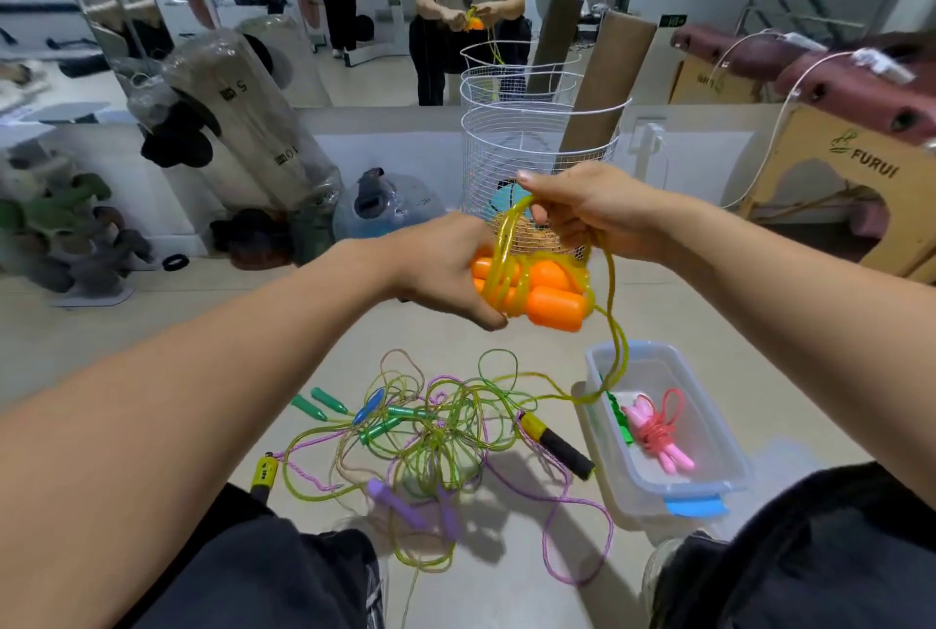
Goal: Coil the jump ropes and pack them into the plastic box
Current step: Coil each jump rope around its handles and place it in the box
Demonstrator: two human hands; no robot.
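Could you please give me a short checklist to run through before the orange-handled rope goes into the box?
1. Handles secured: left hand grips the orange handles together. Ok.
2. Cord fully coiled: right hand holds a loop, but the yellow cord trails down to the floor. Not ok.
3. Tail free of the tangled ropes: it runs toward them; whether it is snagged, cannot tell.
4. Room in the plastic box: only the pink rope and a green item inside. Ok.
5. Box open, no lid on it. Ok.
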